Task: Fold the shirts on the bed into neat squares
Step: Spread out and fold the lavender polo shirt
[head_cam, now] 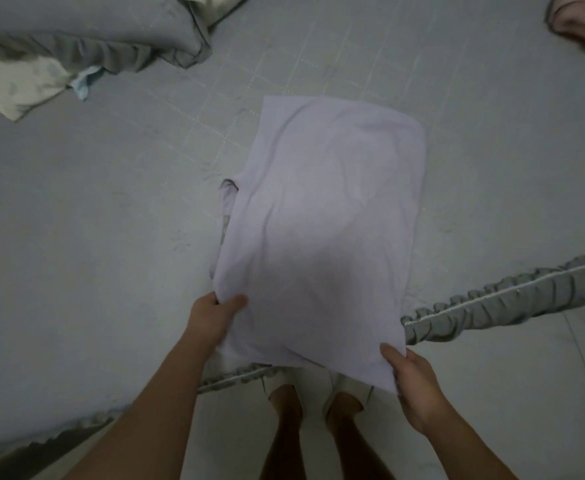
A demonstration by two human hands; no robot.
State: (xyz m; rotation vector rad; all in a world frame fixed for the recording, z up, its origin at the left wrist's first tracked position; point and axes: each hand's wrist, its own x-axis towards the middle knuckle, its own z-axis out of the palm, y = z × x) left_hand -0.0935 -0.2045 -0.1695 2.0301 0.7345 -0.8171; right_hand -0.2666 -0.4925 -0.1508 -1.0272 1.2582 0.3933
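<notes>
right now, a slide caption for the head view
Both hands, left and right, pinch the near corners of a pale lilac shirt on the grey bed.

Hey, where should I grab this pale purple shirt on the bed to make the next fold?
Probably by the two near corners of the pale purple shirt, coming from the bed's near edge. It lies as a long rectangle running away from you, sides already folded in. The left hand and right hand pinch those corners, so lifting them toward the far end should halve it.

l hand (211, 320) + r hand (412, 386) pinch shirt (322, 216) near corners | on bed (76, 237)
</notes>
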